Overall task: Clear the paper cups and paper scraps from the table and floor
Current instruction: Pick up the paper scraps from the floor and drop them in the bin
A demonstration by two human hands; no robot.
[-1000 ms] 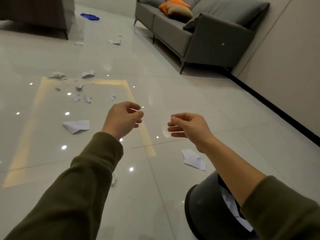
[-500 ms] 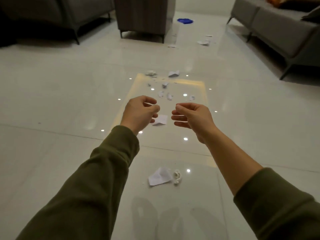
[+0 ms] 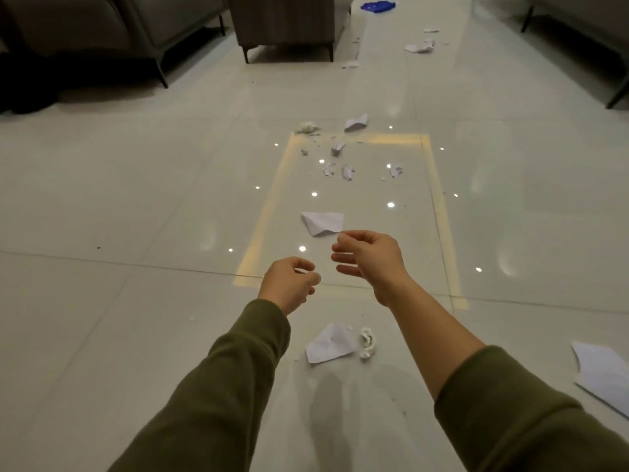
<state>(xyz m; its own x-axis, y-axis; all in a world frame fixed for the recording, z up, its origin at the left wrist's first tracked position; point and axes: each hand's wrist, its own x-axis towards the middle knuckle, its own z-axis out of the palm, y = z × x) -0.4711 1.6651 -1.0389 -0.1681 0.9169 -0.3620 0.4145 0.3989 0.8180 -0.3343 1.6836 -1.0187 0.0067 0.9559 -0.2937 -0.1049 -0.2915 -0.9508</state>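
While paper scraps (image 3: 346, 172) litter the floor (image 3: 136, 199), left hand (image 3: 289, 284) and right hand (image 3: 371, 260) hover loosely curled, empty, likely poised for the folded scrap (image 3: 321, 223) ahead.

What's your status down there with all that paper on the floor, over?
Left hand and right hand empty, loosely curled. Nearest paper scrap on floor between forearms; folded scrap just beyond right hand. Nothing blocking either.
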